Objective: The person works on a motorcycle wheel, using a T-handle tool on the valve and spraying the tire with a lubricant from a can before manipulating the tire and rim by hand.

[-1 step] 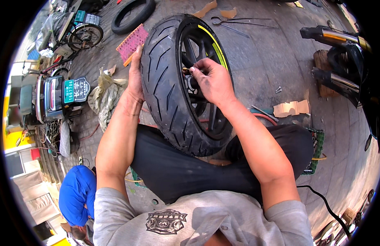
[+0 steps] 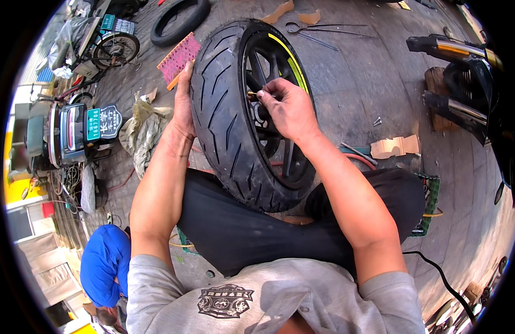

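A motorcycle wheel stands upright and slightly tilted before me, its black grooved tyre [image 2: 218,117] on a dark spoked rim [image 2: 288,161] with a yellow-green stripe. Along the tyre's left side lies my left hand [image 2: 184,106], holding the wheel, its fingers partly hidden by the tyre. My right hand [image 2: 291,114] is at the rim's open face, thumb and forefinger pinched on a small brass-coloured piece [image 2: 252,94]. Most of that piece is covered by the fingers, so its kind cannot be made out. The wheel's lower edge is close to my crossed legs [image 2: 241,222].
A loose tyre [image 2: 180,22], a pink-and-orange panel [image 2: 178,60] and long metal rods [image 2: 330,28] lie beyond the wheel. To the right are bolts [image 2: 377,121], torn cardboard [image 2: 395,147] and a motorcycle fork [image 2: 452,106]. Parked scooters [image 2: 74,133] and a person in blue [image 2: 105,264] are left.
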